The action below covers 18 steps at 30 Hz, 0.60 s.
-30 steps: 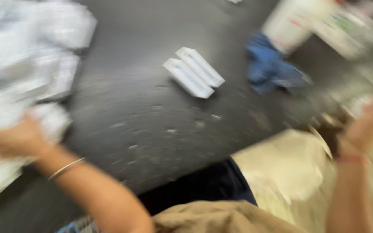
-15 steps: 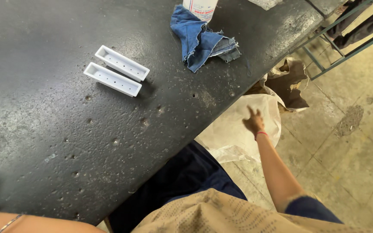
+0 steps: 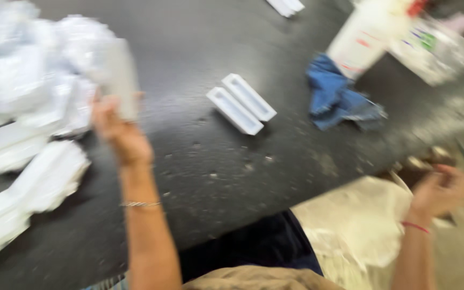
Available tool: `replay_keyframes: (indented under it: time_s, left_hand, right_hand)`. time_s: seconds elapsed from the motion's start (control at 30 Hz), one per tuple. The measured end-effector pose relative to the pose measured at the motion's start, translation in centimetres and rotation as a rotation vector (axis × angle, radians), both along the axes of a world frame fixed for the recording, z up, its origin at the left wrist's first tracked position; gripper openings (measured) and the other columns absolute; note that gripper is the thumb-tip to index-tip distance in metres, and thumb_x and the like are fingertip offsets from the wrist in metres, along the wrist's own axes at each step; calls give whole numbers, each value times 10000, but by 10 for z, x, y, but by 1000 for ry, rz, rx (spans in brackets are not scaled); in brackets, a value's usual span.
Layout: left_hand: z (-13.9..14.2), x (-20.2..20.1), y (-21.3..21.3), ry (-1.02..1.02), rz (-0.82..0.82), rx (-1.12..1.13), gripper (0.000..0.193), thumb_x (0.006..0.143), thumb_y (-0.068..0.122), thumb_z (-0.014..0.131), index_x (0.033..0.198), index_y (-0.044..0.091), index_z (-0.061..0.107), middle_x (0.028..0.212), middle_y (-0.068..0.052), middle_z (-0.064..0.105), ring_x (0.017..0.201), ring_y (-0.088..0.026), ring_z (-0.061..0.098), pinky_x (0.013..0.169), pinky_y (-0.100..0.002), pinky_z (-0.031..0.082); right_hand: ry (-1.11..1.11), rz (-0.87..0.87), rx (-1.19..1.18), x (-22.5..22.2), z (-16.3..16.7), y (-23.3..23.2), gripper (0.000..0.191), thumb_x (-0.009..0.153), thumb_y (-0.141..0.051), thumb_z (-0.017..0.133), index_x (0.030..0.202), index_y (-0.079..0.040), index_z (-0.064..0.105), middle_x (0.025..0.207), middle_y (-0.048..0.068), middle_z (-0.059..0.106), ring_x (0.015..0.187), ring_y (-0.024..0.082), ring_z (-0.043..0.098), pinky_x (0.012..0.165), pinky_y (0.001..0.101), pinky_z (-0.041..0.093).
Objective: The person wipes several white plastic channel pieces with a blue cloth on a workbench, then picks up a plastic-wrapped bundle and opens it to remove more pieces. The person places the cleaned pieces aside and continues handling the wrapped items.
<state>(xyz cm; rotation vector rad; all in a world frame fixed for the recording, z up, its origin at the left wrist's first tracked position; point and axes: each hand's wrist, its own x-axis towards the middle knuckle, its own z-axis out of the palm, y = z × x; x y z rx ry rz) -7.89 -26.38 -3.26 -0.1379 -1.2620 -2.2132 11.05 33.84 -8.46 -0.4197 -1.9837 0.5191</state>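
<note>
Seated at a dark, speckled worktable (image 3: 200, 177), a person in tan clothing works with both arms out, the view blurred by motion. Nearest the camera, the right hand (image 3: 440, 192), a red thread at its wrist, hangs off the table's near edge above a cream-coloured sack (image 3: 361, 225), its fingers curled inward; whether they grip anything cannot be told through the blur. Farther in, the left hand (image 3: 118, 131), a thin bracelet on its forearm, is raised over the tabletop with fingers closed around a pale flat piece (image 3: 122, 80), held upright just beside a heap of white plastic parts (image 3: 28, 113) that fills the table's left side. Toward the middle of the table, well apart from both hands, two white oblong trays (image 3: 241, 103) lie side by side, touching, open faces up. Beyond them to the right, a crumpled blue cloth (image 3: 338, 96) rests against the base of a white container (image 3: 363, 37), with clear packaging (image 3: 436, 48) at the far corner.
</note>
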Motion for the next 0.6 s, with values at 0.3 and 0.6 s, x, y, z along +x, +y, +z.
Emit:
replay_keyframes:
  time_s: [0.3,0.6]
  left_hand:
    - [7,3,20,-317,-37,-109,835,797,515,678,1464,69,445,1362,-166,546,1267,-238,545,1016,-364,462]
    - [7,-1,14,-396,-30,-109,820,761,534,653,1427,86,486,1280,-153,590,1146,-229,564,896,-338,451]
  right_hand:
    - [-322,734,165,-110,87,-242,412,905,-294,785,1253,-91,695,1415,186,590,1351,330,539,1146,459,419]
    - [-479,659,303,-166,65,-336,579,859,-320,754,1386,-142,595,1451,215,529,1203,438,550,990,496,477]
